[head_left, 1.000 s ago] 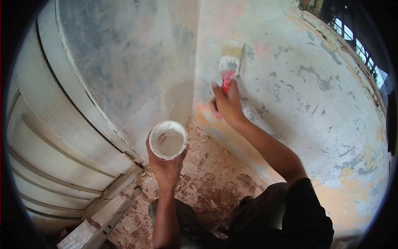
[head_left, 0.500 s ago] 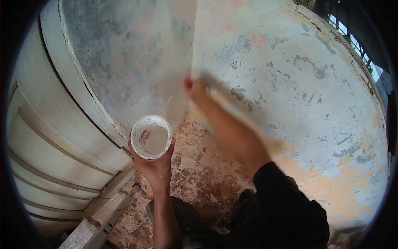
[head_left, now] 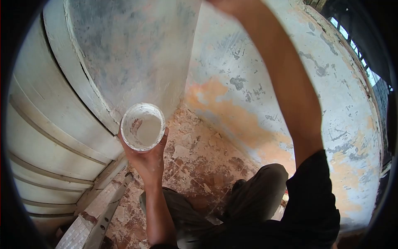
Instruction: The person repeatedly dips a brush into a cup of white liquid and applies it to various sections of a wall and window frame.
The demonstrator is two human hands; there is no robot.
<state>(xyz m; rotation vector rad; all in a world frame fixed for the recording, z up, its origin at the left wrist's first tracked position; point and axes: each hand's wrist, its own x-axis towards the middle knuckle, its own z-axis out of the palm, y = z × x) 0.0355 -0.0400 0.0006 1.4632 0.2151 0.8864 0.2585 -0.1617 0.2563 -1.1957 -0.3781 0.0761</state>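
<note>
A white tub with pale, wet-looking material inside sits in my left hand, whose fingers wrap round it from below. Its rim is smeared, and a reddish-brown patch shows on the inner wall. My right hand is raised at the top edge of the view, close to the corner where two walls meet. Its fingers are cut off by the frame and blurred, so what it holds, if anything, does not show. The grey-blotched left wall and the patchy white wall stand in front of me.
A panelled cream door is at the left. Below it, a long pale bar with holes leans above the floor. Plaster debris covers the reddish floor. My bent knee is near the right wall, and a barred opening lies upper right.
My right hand has moved up along the wall corner to the top edge, with the arm extended. The tub and my left hand have shifted slightly up and left in view.
</note>
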